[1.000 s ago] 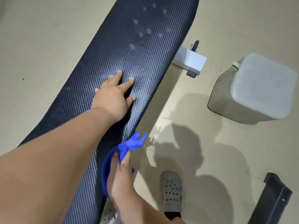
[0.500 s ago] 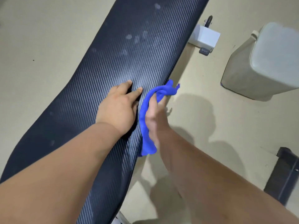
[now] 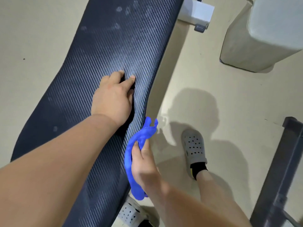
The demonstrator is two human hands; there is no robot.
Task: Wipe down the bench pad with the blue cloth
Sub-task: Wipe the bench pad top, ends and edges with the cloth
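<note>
The long dark bench pad, with a carbon-weave surface, runs from the top middle to the bottom left. Pale smudges show near its far end. My left hand lies flat on the pad near its right edge, fingers pressed down. My right hand grips the bunched blue cloth against the pad's right side edge, just behind my left hand. The cloth's lower end hangs below my palm.
A grey bin stands on the beige floor at the top right. A white bench bracket sticks out near the pad's far end. A dark metal frame rises at the right edge. My feet in grey clogs stand beside the bench.
My right hand has slid the cloth back toward me along the pad's right edge, from beside my left hand's fingers to behind its wrist. My left hand stays planted.
</note>
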